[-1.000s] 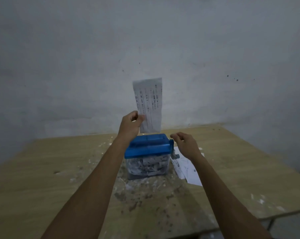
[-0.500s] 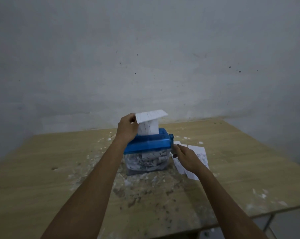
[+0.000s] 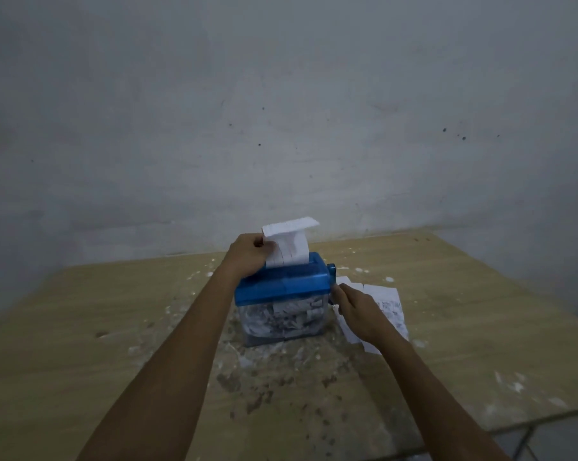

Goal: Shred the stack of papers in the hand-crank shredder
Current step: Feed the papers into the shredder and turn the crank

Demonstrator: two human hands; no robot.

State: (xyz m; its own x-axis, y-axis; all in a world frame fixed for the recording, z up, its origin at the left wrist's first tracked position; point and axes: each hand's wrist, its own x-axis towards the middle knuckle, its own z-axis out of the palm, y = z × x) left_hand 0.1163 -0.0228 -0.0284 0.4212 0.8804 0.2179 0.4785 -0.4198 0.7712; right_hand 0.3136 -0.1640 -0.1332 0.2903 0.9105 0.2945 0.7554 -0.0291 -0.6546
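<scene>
White printed sheet (image 3: 289, 247) is standing in the blue-lidded clear plastic shredder (image 3: 282, 302), left hand (image 3: 247, 254) pinching it. Right hand (image 3: 355, 309) is gripping the blue crank (image 3: 331, 277) by the desk's (image 3: 81, 327) loose papers (image 3: 389, 304).

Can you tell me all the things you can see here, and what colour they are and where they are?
shredder: one, blue top over a see-through bin full of paper scraps, middle of the table
sheet of paper: one, white, standing in the shredder's slot, top bent over
stack of papers: one, white with print, lying flat right of the shredder
table: one, light wood, with white bits and dark specks
wall: one, grey, behind the table
left hand: one, holding the sheet's left edge
right hand: one, at the crank side of the shredder
</scene>
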